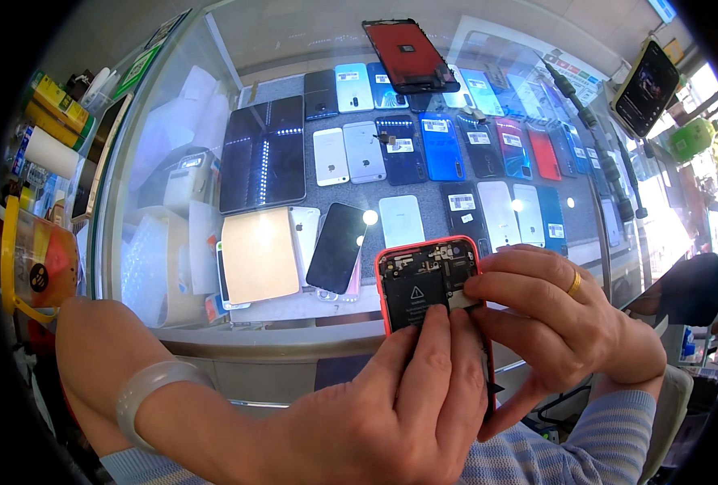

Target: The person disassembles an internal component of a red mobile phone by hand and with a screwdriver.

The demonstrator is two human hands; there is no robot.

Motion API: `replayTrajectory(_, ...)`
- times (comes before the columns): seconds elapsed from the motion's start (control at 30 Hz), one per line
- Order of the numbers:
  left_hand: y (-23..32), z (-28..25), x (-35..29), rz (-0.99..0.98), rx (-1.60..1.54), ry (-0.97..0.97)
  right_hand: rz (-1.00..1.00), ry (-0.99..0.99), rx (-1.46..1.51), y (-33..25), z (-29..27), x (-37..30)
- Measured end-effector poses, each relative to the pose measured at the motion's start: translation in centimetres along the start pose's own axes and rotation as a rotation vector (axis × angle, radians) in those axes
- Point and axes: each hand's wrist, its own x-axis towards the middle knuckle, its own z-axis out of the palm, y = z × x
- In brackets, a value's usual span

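An opened smartphone [416,291] with a red frame is tilted up at the front edge of a glass counter. Inside it, a black battery [414,297] and small circuit parts are exposed. My left hand [407,396] lies across its lower half, fingers together and pressing on the battery area; the thumb is hidden. Wrapped round the phone's right edge, my right hand [545,315] has its fingertips on a small silvery piece [460,301] beside the battery. A detached phone screen panel [411,58] with a reddish back rests on the glass top, far from both hands.
Under the glass, the display case [343,194] holds several phones and a dark tablet [262,153]. Screwdrivers [589,121] lie on the right of the top, with a lit phone [648,87] standing beyond. A yellow-handled container [40,259] stands at left.
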Motion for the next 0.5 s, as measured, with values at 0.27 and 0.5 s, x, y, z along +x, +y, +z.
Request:
replayTrajectory(0.27,-0.03,0.13,0.3,0.0,0.029,0.021,-0.014,-0.009,-0.027,-0.08,-0.04,0.12)
replayTrajectory(0.5,-0.47,-0.23,0.35,0.043,0.015,-0.041,-0.023,0.019,-0.021,0.07,0.05,0.1)
